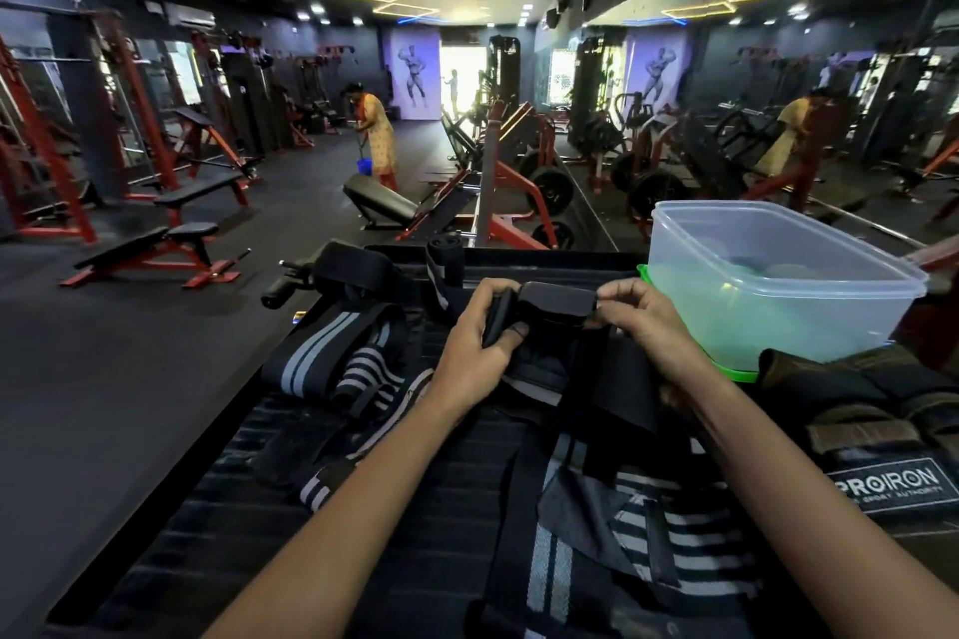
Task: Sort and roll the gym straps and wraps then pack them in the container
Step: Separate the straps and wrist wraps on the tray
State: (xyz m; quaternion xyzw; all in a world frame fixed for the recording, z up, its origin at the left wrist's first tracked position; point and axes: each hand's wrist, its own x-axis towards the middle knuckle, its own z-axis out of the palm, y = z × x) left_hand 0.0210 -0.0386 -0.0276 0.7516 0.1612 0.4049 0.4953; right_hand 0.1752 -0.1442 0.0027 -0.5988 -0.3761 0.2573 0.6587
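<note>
Head view: left hand and right hand each grip one end of a black strap, held just left of the clear container. Striped wraps lie further left of the container (its contents appear indistinct).

Two bare forearms enter from the near edge. Left hand and right hand: no sleeves, gloves or wristbands in view. Rings hard to rule out; fingers partly hidden.

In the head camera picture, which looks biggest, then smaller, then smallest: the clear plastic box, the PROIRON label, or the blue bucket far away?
1. Clear plastic box
2. PROIRON label
3. Blue bucket

The bucket only looks tiny because it stands far off; its real size against the label is unsure.
</note>
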